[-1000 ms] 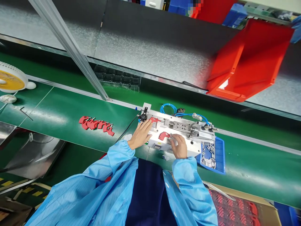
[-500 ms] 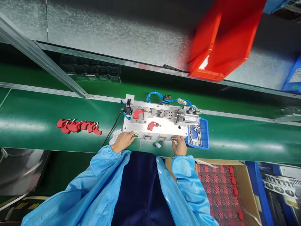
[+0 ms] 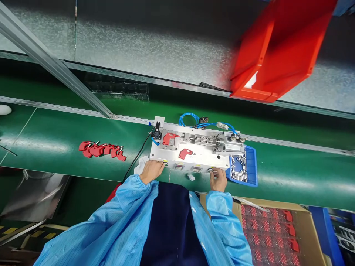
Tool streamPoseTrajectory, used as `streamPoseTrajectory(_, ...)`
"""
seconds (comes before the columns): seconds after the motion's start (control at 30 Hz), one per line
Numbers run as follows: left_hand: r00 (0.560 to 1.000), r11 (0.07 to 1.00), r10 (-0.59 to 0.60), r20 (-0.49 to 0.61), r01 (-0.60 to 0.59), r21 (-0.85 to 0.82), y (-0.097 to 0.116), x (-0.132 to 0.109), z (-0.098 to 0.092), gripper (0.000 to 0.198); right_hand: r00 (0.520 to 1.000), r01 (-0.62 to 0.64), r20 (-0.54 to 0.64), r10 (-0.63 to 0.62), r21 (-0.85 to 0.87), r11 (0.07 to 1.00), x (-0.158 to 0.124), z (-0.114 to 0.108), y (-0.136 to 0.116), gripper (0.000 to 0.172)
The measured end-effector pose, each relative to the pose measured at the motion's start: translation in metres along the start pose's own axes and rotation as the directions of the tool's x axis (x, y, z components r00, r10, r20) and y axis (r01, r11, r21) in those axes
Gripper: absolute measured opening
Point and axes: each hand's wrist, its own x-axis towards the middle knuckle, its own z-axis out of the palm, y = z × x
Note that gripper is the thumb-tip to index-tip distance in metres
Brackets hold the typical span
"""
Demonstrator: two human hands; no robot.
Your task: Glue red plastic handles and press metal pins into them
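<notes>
A silver bench fixture (image 3: 203, 156) with a metal cylinder and slide stands before me. My left hand (image 3: 152, 170) is closed at its front left corner, fingertips on a round push button (image 3: 165, 163). At the front right, my right hand (image 3: 218, 180) is closed with bent fingers on the other push button (image 3: 210, 170). A red pistol-shaped plastic part (image 3: 168, 139) sits in the fixture's nest, its tip towards the slide. A second red part with a metal pin (image 3: 185, 153) lies on the top plate. Two small counters (image 3: 179, 167) show between my hands.
Several red parts (image 3: 102, 149) lie in a row on the green bench at left. A blue tray (image 3: 252, 166) of metal pins adjoins the fixture's right end. A carton (image 3: 307, 229) holds trays of red parts below right. A red bin (image 3: 277, 70) overhangs the shelf edge.
The whole scene has shifted slightly right and down in view as my head moved. Both hands stay on the two push buttons, and the red parts keep their places.
</notes>
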Motion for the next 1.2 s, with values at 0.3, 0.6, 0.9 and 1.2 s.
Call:
streamPoseTrajectory(0.3,0.973,0.978,0.191,-0.133,-0.200,-0.055,0.020,-0.010,-0.018,0.029,0.950,0.107,-0.283,-0.129,-0.092,0.990,-0.007,0.015,-0.014,0.034)
streamPoseTrajectory(0.6,0.912,0.943,0.331,-0.243,-0.308,0.127,0.084,0.016,-0.018,0.043,0.930,0.188,-0.299,-0.214,-0.113,0.976,-0.007,0.027,-0.015,0.035)
streamPoseTrajectory(0.9,0.921,0.953,0.303,-0.246,-0.294,0.074,0.071,0.016,-0.023,0.029,0.933,0.141,-0.327,-0.151,-0.052,0.989,-0.003,0.029,-0.024,0.044)
streamPoseTrajectory(1.2,0.931,0.958,0.266,-0.250,-0.284,-0.041,0.046,0.020,-0.032,0.033,0.907,0.167,-0.391,-0.155,-0.003,0.986,0.009,0.046,-0.026,0.048)
